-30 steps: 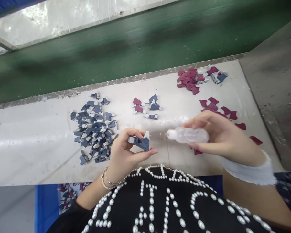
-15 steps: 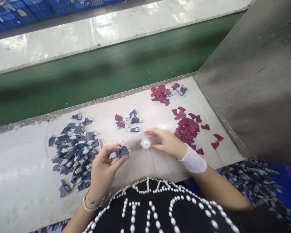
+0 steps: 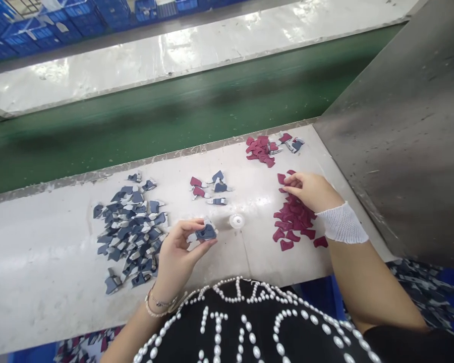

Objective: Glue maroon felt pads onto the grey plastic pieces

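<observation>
My left hand is closed in a pinch on a small dark blue and light grey plastic part, held just above the bench. To its right stands a small round white piece with a tiny centre point; its kind is unclear. My right hand reaches over the upper edge of a pile of flat maroon pieces. Its thumb and index fingertip are slightly apart, close to a loose maroon piece; no piece is plainly gripped.
A heap of blue-grey parts lies left of my left hand. Several assorted parts sit mid-bench, and more maroon pieces lie farther back. A metal panel borders the right side. Beyond runs a green surface.
My right hand has moved from beside the round white piece rightward to the maroon pile. My left hand still holds the blue-grey part. The whole view has shifted slightly.
</observation>
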`<state>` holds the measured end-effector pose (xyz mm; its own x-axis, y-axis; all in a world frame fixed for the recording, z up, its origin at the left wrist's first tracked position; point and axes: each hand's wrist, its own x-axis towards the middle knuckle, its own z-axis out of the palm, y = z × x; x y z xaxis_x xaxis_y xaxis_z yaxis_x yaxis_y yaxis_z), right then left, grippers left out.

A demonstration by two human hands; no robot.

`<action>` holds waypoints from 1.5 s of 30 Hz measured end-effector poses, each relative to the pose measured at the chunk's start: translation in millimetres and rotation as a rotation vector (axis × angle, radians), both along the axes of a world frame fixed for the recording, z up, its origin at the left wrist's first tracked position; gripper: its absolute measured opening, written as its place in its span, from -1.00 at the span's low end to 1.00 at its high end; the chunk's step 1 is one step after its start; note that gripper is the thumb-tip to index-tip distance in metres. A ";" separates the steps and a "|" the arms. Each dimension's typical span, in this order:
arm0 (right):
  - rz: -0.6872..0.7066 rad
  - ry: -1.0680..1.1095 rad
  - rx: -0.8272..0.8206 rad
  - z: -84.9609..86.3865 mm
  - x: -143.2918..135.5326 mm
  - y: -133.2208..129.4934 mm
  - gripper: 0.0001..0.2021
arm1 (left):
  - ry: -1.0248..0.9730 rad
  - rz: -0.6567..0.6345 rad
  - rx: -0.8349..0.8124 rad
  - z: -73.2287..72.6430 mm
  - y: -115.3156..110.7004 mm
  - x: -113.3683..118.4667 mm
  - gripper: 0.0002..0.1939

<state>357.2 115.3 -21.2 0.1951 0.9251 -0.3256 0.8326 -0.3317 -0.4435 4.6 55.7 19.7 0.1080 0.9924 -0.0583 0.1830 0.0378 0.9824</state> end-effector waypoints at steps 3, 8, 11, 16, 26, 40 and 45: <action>0.007 0.035 -0.017 -0.3 2.5 -3.1 -0.80 | -0.024 -0.031 0.017 -1.1 -1.3 3.0 -0.73; 0.007 0.096 -0.022 -2.0 7.7 -4.6 -0.80 | -0.064 -0.095 0.070 0.4 -0.4 8.2 -0.75; -0.013 0.148 -0.002 3.4 3.4 -6.1 -0.78 | -0.082 -0.117 0.117 3.2 -0.1 11.3 -0.74; -0.002 0.338 0.046 46.6 -25.9 -25.5 -0.73 | -0.117 -0.091 0.158 6.1 -1.4 18.3 -0.73; 0.335 0.787 0.109 115.0 -121.1 -69.3 -0.92 | -0.062 -0.099 0.270 11.4 -7.4 24.9 -0.71; 0.172 0.813 0.091 108.1 -129.2 -62.3 -0.82 | 0.061 -0.112 0.517 19.4 -8.8 23.4 -0.69; 0.160 0.918 0.030 107.8 -127.1 -58.9 -0.82 | 0.057 -0.115 0.572 20.5 -8.7 22.5 -0.68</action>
